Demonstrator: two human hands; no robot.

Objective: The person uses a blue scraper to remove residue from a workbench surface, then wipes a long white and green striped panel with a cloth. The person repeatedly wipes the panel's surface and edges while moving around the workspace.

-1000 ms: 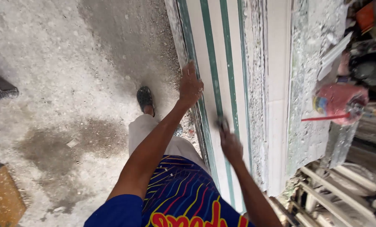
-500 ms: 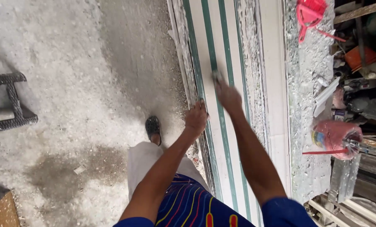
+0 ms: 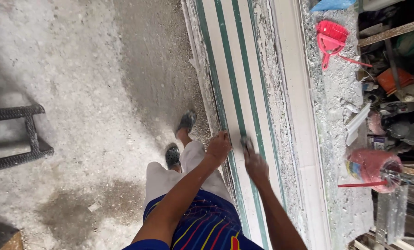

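A long white strip with green stripes (image 3: 234,69) runs away from me along a dusty bench. My left hand (image 3: 218,146) lies on its near left edge with the fingers curled over it. Beside it, my right hand (image 3: 255,165) presses a small dark pad (image 3: 247,144) onto the strip between two green stripes. My legs and dark shoes (image 3: 172,155) stand on the floor to the left of the bench.
A white ledge (image 3: 299,115) borders the strip on the right. Beyond it lie a red dustpan and brush (image 3: 329,39), a pink bucket (image 3: 371,169) and cluttered tools. A black woven stool (image 3: 12,139) stands on the plaster-dusted floor at the left.
My right hand has drawn back along the strip toward me and now sits next to my left hand. My view has shifted forward along the bench.
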